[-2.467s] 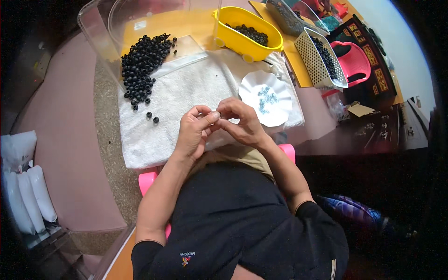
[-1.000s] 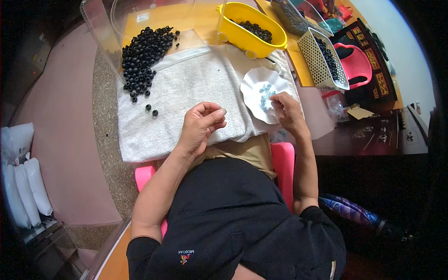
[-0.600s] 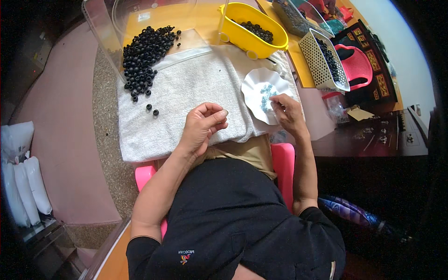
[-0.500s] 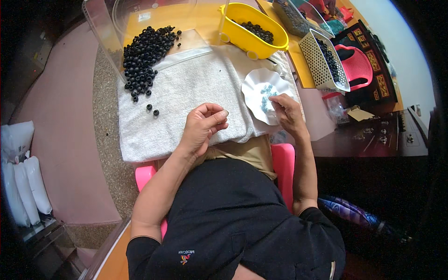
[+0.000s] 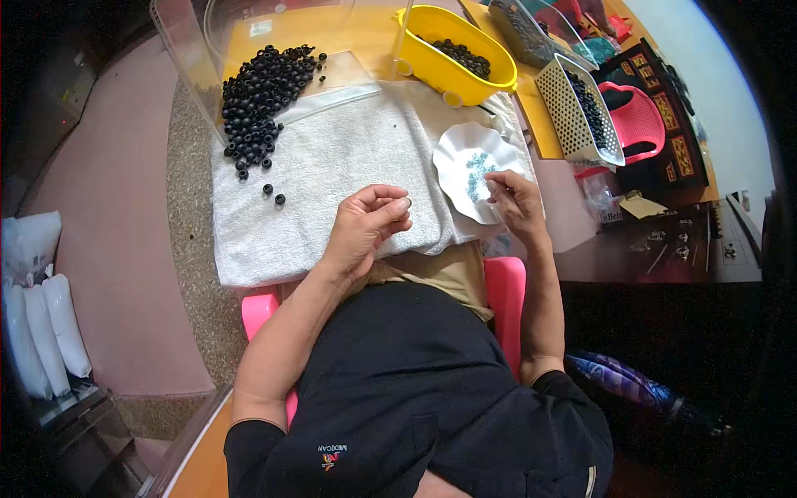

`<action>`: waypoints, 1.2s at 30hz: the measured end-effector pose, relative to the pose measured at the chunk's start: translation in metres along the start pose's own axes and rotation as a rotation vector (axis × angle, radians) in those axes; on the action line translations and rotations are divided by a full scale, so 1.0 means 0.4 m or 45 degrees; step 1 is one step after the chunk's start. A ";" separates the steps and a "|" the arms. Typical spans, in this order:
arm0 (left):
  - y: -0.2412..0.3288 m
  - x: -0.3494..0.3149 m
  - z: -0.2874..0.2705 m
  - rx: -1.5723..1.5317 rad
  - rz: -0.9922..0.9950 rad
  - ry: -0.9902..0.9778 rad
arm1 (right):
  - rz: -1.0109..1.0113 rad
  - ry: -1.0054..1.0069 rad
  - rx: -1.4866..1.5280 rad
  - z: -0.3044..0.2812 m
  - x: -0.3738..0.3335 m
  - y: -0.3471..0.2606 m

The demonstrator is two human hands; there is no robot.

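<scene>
Parted from the left hand (image 5: 362, 231), which it had met two and a half seconds earlier, the right hand (image 5: 520, 209) had moved across to the white fluted dish (image 5: 451, 153). Its thumb and forefinger were drawn close together over the right side of the dish; whether they had closed on anything could not be told. Tiny pale-blue pieces (image 5: 478, 173) lay scattered in the middle of the dish, just left of those fingertips.

Well to the left of that grip, the left hand hung above the white towel (image 5: 332, 162), thumb laid along the forefinger, the other fingers curled. A dark speck showed at its tips, too small to name, and whether it was gripped could not be told.

Farther left of this hand, two loose black beads (image 5: 280, 199) rested on the towel. Beyond them spread a large heap of black beads (image 5: 257, 93), partly within a clear plastic box (image 5: 187, 62) and partly on the towel. Beyond the right hand's grip stood a yellow wheeled tub (image 5: 436, 77) with dark beads inside; to the tub's right, a white perforated basket (image 5: 568, 118) held more.
</scene>
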State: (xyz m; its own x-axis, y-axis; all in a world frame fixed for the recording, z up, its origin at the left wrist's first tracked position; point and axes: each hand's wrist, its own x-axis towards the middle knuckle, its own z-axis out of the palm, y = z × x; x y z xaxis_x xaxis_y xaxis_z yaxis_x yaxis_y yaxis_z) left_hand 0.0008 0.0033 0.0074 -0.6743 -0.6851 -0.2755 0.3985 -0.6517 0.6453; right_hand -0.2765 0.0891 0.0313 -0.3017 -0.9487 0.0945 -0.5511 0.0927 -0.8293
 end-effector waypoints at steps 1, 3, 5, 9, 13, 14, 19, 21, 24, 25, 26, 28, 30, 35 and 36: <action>-0.002 0.001 0.000 0.000 0.001 0.001 | 0.017 -0.034 0.110 0.000 0.001 0.000; -0.006 0.003 -0.002 0.034 -0.004 -0.007 | 0.013 -0.033 0.047 0.000 0.003 -0.006; -0.008 0.004 -0.003 0.019 -0.008 -0.019 | 0.011 -0.030 -0.016 0.000 0.003 -0.006; -0.011 0.010 -0.001 0.013 0.000 -0.055 | -0.030 0.009 -0.047 -0.008 0.009 0.015; -0.011 0.011 -0.006 0.019 -0.006 -0.052 | -0.061 0.028 -0.037 0.007 0.013 -0.036; -0.009 0.008 -0.004 0.036 -0.016 -0.049 | -0.064 0.024 -0.035 0.016 0.010 -0.058; -0.014 0.000 0.000 0.031 -0.045 -0.068 | -0.004 -0.340 0.462 0.093 -0.032 -0.147; -0.019 -0.003 0.001 -0.008 -0.055 -0.187 | -0.077 -0.452 0.598 0.132 -0.044 -0.149; -0.018 -0.010 0.011 -0.050 -0.090 -0.209 | -0.050 -0.478 0.603 0.163 -0.041 -0.172; -0.014 -0.009 0.010 -0.071 -0.097 -0.230 | -0.047 -0.468 0.574 0.171 -0.034 -0.171; -0.007 -0.009 0.002 -0.060 -0.136 -0.260 | -0.054 -0.479 0.576 0.175 -0.030 -0.173; -0.007 -0.007 -0.002 -0.070 -0.117 -0.262 | -0.054 -0.486 0.555 0.180 -0.025 -0.184; -0.001 -0.011 -0.001 -0.077 -0.094 -0.271 | -0.095 -0.483 0.546 0.182 -0.023 -0.196; 0.003 0.001 -0.016 -0.125 -0.138 -0.313 | -0.029 -0.531 0.567 0.181 -0.001 -0.193; 0.005 0.002 -0.015 -0.125 -0.133 -0.311 | -0.062 -0.542 0.540 0.177 0.005 -0.184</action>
State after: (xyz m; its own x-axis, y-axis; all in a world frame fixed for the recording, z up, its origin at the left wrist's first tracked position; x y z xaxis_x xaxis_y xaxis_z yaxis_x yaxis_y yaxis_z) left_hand 0.0047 -0.0005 0.0039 -0.8402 -0.5213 -0.1493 0.3691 -0.7516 0.5467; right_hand -0.1813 0.0591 0.0536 0.1020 -0.9946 -0.0183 -0.1714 0.0006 -0.9852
